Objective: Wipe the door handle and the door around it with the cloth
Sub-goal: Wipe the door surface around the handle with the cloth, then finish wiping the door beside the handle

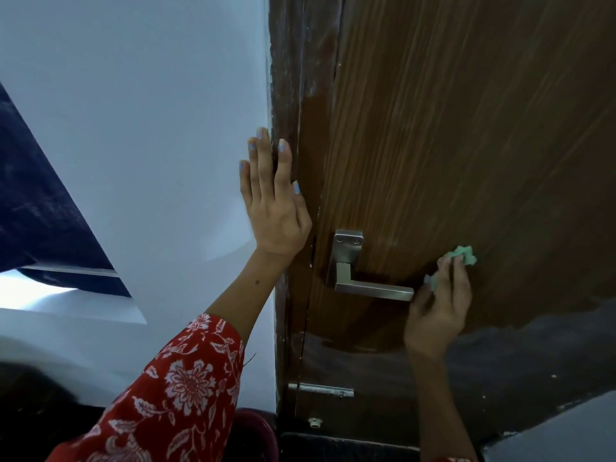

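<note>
The right hand bunches a small, soft green cloth against the brown wood-grain door, just beside the tip of the stiff brushed-metal lever handle. Light and limp, it is best kept wadded under the fingertips. The left hand lies flat, fingers spread, on the frame. Most of the cloth is hidden.

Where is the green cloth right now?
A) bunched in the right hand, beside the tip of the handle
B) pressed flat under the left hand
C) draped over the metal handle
A: the green cloth is bunched in the right hand just past the lever tip of the handle.
</note>
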A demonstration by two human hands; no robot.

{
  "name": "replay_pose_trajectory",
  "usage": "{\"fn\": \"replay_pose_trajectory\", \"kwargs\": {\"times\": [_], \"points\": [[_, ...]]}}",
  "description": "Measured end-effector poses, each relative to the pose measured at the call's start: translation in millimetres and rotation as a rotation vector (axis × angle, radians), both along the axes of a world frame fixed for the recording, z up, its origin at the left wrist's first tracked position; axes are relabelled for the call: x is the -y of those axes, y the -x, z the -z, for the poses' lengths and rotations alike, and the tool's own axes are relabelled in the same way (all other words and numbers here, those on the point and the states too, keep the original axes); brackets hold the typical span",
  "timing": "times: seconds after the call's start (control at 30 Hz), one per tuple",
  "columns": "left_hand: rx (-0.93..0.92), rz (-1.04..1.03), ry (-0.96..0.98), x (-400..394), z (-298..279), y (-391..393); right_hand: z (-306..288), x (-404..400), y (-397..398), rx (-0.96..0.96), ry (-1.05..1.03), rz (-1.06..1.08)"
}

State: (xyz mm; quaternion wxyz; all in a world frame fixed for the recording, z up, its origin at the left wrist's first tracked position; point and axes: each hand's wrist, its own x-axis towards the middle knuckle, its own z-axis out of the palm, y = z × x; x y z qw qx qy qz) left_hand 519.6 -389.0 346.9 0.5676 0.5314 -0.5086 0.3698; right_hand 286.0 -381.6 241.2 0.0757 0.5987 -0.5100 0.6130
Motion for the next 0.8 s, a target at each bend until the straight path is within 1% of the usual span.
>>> {"fn": "replay_pose_trajectory", "kwargs": {"times": [0.03, 0.1, 0.17, 0.2, 0.3, 0.33, 0.4, 0.43, 0.47, 0.53, 0.63, 0.67, 0.73, 0.8], "points": [[-0.002, 0.005, -0.003, 0.8, 0.3, -0.6, 6.4, -0.5, 3.5, -0.007, 0.029, -0.019], [-0.003, 0.022, -0.011, 1.5, 0.0, -0.4, 23.2, -7.4, 7.9, -0.021, 0.021, -0.076], [-0.011, 0.038, -0.034, 1.2, 1.4, -0.8, 51.5, -18.0, 3.1, -0.045, -0.091, -0.119], [-0.015, 0.048, -0.052, 0.3, 2.8, -0.8, 67.7, -26.2, -3.5, -0.055, -0.218, -0.147], [-0.009, 0.069, -0.094, -5.6, 9.1, -1.4, 116.7, -53.5, -30.2, -0.015, -0.781, -0.314], [-0.009, 0.080, -0.114, -9.8, 15.6, -2.5, 135.0, -61.8, -40.0, -0.080, -0.940, -0.350], [-0.007, 0.106, -0.197, -27.3, 45.2, -7.5, 173.4, -78.3, -60.6, -0.373, -1.089, -0.424], [-0.010, 0.132, -0.272, -41.3, 67.8, -8.8, 188.5, -86.6, -70.7, -0.456, -1.136, -0.458], [-0.032, 0.159, -0.388, -60.3, 97.9, -11.3, 202.9, -96.8, -82.9, -0.505, -1.191, -0.491], [-0.148, 0.188, -0.652, -110.6, 167.9, -15.1, 231.6, -117.4, -105.6, -0.534, -1.270, -0.549], [-0.345, 0.119, -0.967, -198.6, 270.7, -17.7, 270.5, -142.7, -135.4, -0.463, -1.337, -0.658], [-0.392, 0.089, -1.085, -226.7, 296.0, -18.9, 281.3, -149.3, -145.0, -0.436, -1.350, -0.693], [-0.435, 0.047, -1.286, -278.0, 339.7, -21.4, 305.6, -162.3, -160.6, -0.385, -1.363, -0.779], [-0.456, 0.007, -1.422, -314.9, 368.7, -22.8, 325.9, -169.9, -170.6, -0.368, -1.436, -0.827]]}}
